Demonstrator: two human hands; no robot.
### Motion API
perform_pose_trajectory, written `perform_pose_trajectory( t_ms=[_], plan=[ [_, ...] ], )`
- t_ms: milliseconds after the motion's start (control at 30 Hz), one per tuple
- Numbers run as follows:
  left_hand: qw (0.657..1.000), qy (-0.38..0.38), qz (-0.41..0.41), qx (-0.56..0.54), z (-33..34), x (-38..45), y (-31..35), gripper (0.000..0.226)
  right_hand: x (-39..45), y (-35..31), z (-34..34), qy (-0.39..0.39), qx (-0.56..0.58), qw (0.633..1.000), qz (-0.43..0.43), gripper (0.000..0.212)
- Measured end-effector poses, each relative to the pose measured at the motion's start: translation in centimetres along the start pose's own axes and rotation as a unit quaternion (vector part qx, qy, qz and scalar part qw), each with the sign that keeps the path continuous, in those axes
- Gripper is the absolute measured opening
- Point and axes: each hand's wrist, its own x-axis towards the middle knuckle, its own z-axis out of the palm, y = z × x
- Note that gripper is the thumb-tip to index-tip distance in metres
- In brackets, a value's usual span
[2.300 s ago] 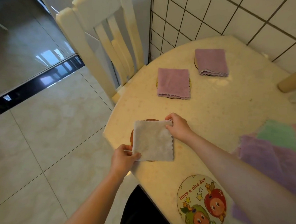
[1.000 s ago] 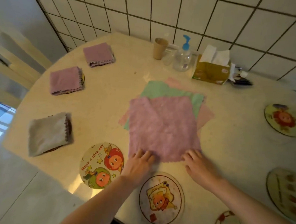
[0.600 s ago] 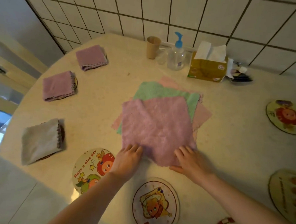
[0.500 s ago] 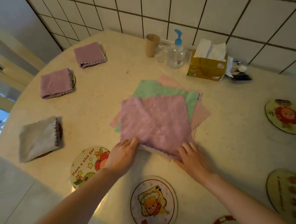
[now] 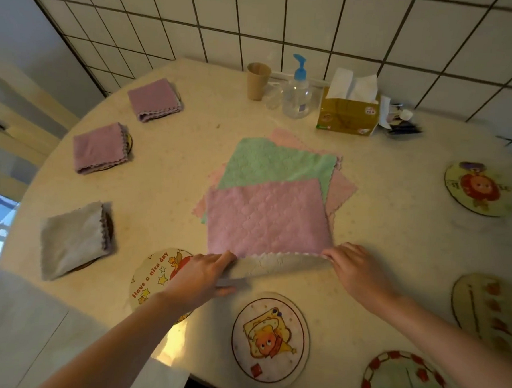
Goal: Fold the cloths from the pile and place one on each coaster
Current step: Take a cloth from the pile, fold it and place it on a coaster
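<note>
Head view: both hands pinch near corners of top lilac square microfibre cloth, first fold.
Left hand and right hand grasp the corners, lifted off the round cream counter; next, carry edge to far side.

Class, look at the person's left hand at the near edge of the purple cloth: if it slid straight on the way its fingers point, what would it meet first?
The left hand points right, along the lifted edge of the purple cloth. It would probably meet the right hand holding the other corner, though depth is uncertain.
</note>
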Motion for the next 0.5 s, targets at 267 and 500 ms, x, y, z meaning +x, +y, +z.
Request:
perform_pose_trajectory(
  t_ms=[267, 500],
  plan=[
    [0.985, -0.156, -0.053, -0.057, 1.2, -4.9, 1.7, 0.014, -7.7, -3.2, -0.9, -0.224, 0.090, 0.968, 0.069, 0.025],
    [0.932, -0.265, -0.162, -0.189, 1.0, -6.1, 1.7, 0.021, -11.7, -4.2, -0.5, -0.284, 0.187, 0.932, 0.128, 0.013]
  ],
)
